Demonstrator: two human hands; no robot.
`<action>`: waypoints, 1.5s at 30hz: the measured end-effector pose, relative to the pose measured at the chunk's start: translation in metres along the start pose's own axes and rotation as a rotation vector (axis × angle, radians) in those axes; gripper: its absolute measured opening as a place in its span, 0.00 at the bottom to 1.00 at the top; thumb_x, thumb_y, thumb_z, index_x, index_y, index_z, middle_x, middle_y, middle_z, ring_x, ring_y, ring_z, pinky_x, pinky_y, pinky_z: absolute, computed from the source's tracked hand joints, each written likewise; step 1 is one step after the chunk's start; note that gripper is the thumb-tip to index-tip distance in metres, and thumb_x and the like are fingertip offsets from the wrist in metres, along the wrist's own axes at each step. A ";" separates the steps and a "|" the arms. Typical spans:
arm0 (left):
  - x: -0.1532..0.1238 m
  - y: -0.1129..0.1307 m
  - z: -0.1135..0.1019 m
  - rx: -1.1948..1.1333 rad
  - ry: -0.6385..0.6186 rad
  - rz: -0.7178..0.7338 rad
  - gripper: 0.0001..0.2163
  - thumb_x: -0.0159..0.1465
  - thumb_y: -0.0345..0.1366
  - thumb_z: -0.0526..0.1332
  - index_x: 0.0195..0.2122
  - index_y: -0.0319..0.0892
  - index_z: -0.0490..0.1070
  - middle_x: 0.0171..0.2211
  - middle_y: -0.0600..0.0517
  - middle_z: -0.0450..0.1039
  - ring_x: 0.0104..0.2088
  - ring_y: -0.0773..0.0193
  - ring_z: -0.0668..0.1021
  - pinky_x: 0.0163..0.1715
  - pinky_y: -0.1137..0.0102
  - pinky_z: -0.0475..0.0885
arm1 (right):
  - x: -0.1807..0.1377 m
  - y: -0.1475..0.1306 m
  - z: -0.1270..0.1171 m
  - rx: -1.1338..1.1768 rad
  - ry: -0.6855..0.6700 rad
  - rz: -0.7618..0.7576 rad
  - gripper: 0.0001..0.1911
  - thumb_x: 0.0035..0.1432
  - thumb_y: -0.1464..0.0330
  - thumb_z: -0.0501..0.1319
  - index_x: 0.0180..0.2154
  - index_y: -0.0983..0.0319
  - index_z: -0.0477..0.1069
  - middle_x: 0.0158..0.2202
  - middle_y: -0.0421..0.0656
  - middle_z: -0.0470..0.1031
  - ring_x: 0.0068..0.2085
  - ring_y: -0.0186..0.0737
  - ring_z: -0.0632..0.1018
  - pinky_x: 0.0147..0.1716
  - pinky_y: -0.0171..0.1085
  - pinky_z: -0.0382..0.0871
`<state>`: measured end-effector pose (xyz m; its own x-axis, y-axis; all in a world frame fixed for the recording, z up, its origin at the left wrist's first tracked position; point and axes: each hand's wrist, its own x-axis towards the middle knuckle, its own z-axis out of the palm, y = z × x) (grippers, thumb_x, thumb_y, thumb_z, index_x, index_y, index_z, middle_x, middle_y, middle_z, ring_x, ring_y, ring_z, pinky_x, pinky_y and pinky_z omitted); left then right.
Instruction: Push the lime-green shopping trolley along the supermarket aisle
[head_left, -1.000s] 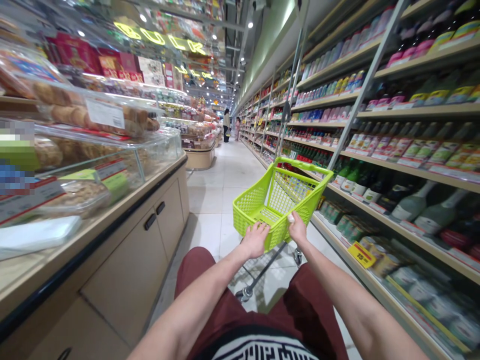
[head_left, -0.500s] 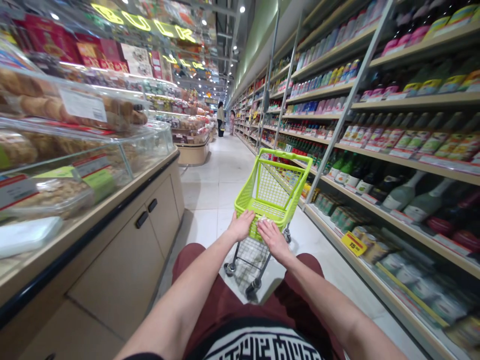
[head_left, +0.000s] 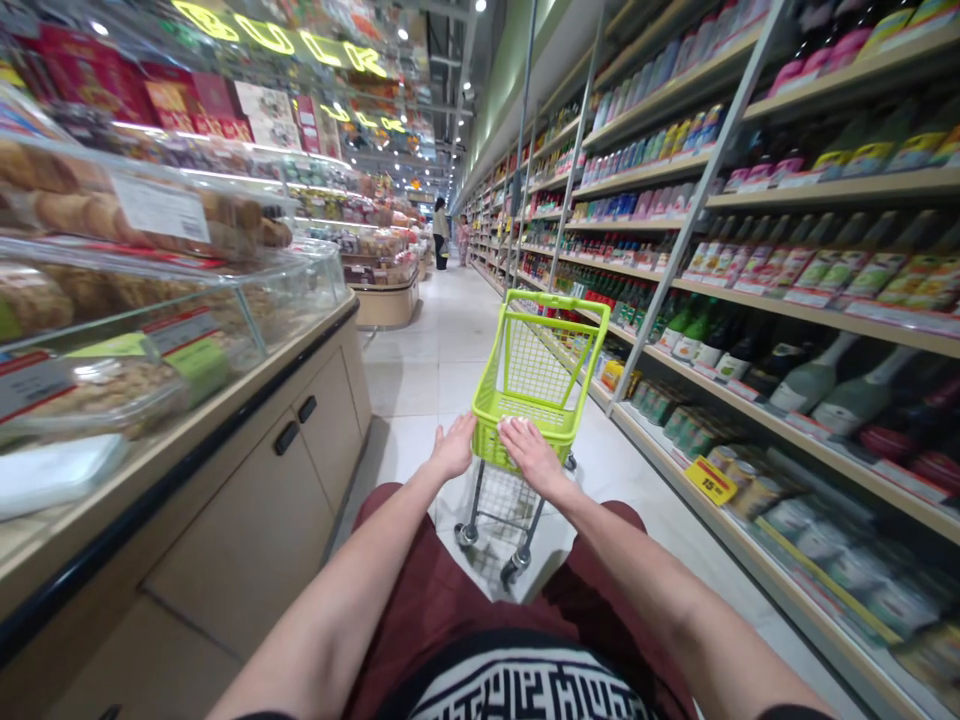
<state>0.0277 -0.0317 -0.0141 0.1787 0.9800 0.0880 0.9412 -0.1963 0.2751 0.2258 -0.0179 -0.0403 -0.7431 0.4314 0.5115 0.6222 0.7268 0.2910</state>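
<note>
In front of my knees stands a small lime-green shopping cart (head_left: 523, 440) with a plastic mesh basket, its near wall facing me. My left hand (head_left: 453, 447) is at the basket's left near corner, fingers stretched and apart, with the fingertips at the wall; it holds nothing visible. My right hand (head_left: 534, 455) lies over the middle of the near rim, its fingers pressing a small white wad that looks like tissue (head_left: 507, 424) against the plastic. Most of the wad is hidden under the fingers. Nothing shows inside the basket.
On the right, shelves (head_left: 810, 195) hold rows of bottles and cans, with a yellow price tag (head_left: 710, 481) low down. At left is a counter (head_left: 262, 465) with glass bins of packaged food. Two people (head_left: 440, 235) stand far down the tiled aisle.
My left hand has shifted left, off the near rim to the basket's corner. My right hand has slid left along the rim with the white wad. The cart has turned slightly.
</note>
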 end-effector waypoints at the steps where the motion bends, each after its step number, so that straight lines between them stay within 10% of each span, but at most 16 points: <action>1: -0.003 -0.004 0.002 0.004 -0.019 -0.008 0.33 0.50 0.22 0.46 0.59 0.40 0.42 0.62 0.49 0.41 0.60 0.61 0.47 0.55 0.49 0.46 | -0.006 -0.002 0.007 -0.001 -0.033 -0.010 0.20 0.59 0.76 0.47 0.53 0.64 0.59 0.57 0.47 0.57 0.60 0.42 0.52 0.55 0.51 0.51; 7: -0.018 -0.011 0.017 0.022 -0.108 0.008 0.34 0.48 0.22 0.47 0.59 0.38 0.42 0.62 0.48 0.39 0.61 0.61 0.46 0.56 0.49 0.44 | -0.040 -0.023 0.037 0.040 -0.158 -0.029 0.17 0.59 0.75 0.48 0.50 0.63 0.63 0.53 0.48 0.63 0.57 0.41 0.59 0.53 0.48 0.57; 15: -0.023 -0.015 0.015 0.050 -0.112 -0.075 0.33 0.50 0.22 0.46 0.59 0.38 0.42 0.62 0.49 0.37 0.61 0.60 0.45 0.56 0.50 0.45 | 0.042 -0.016 0.010 -0.003 -0.032 -0.013 0.21 0.59 0.75 0.47 0.54 0.66 0.56 0.59 0.49 0.52 0.61 0.43 0.48 0.57 0.51 0.47; 22: -0.023 -0.010 0.018 0.072 -0.116 -0.031 0.33 0.50 0.22 0.45 0.60 0.39 0.41 0.62 0.50 0.37 0.61 0.61 0.44 0.56 0.52 0.44 | -0.003 -0.033 0.054 0.022 -0.203 -0.030 0.17 0.59 0.73 0.48 0.49 0.65 0.63 0.54 0.50 0.62 0.58 0.41 0.58 0.55 0.48 0.53; 30: -0.022 -0.007 0.017 0.095 -0.112 -0.072 0.33 0.50 0.22 0.46 0.60 0.37 0.41 0.62 0.48 0.37 0.61 0.59 0.44 0.56 0.51 0.45 | 0.047 -0.018 0.011 0.021 -0.017 -0.038 0.20 0.59 0.74 0.47 0.54 0.65 0.57 0.58 0.49 0.55 0.60 0.43 0.51 0.56 0.51 0.48; 37: -0.021 0.003 0.014 0.070 -0.098 -0.007 0.32 0.51 0.23 0.46 0.59 0.37 0.42 0.62 0.48 0.37 0.61 0.59 0.44 0.56 0.52 0.45 | 0.000 -0.036 0.050 0.032 -0.264 -0.073 0.14 0.59 0.73 0.48 0.45 0.66 0.67 0.50 0.50 0.67 0.55 0.41 0.63 0.53 0.47 0.56; 45: -0.017 -0.007 0.015 0.084 -0.062 -0.107 0.33 0.50 0.21 0.45 0.60 0.38 0.41 0.62 0.48 0.36 0.61 0.59 0.45 0.56 0.53 0.47 | 0.052 -0.014 -0.006 0.031 0.006 -0.079 0.20 0.59 0.74 0.47 0.54 0.65 0.58 0.57 0.49 0.56 0.60 0.43 0.52 0.56 0.50 0.49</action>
<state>0.0228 -0.0464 -0.0320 0.0912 0.9958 0.0029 0.9761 -0.0900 0.1981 0.1797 -0.0085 -0.0132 -0.7880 0.3691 0.4928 0.5539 0.7746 0.3054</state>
